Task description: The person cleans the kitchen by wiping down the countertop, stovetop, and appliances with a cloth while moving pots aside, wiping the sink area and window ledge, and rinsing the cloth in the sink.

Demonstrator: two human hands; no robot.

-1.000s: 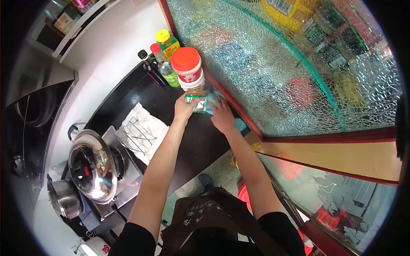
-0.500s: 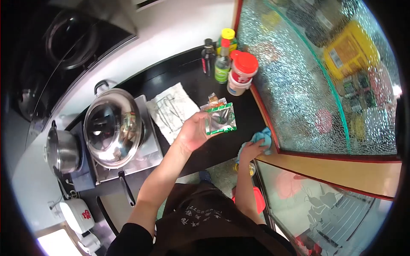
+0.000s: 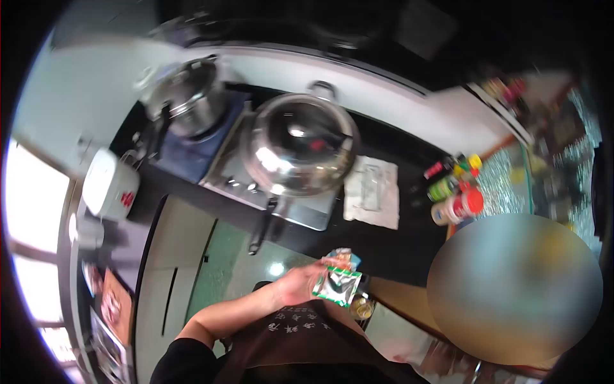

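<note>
My left hand (image 3: 299, 285) is closed on a small silver sachet with green edges (image 3: 337, 286), held up in front of my apron. Behind it, an orange-and-white packet (image 3: 343, 257) sticks up from the same hand. A bit of light blue shows beside that packet; I cannot make out what it is. What looks like a strip of my right forearm (image 3: 340, 315) shows below the sachet. My right hand itself is hidden behind the packets, so its fingers and anything in them cannot be seen.
A lidded wok (image 3: 300, 144) stands on the hob, its handle (image 3: 261, 227) jutting over the counter edge. Left of it is a steel pot (image 3: 192, 102). A white cloth (image 3: 371, 192) lies to the right, then bottles and a red-lidded jar (image 3: 470, 201). A smeared oval covers the right.
The view has swung left, bringing the pot, wok and window side further in. My left hand still grips the sachet, now closer to my body. My right hand with the blue cloth has left sight.
</note>
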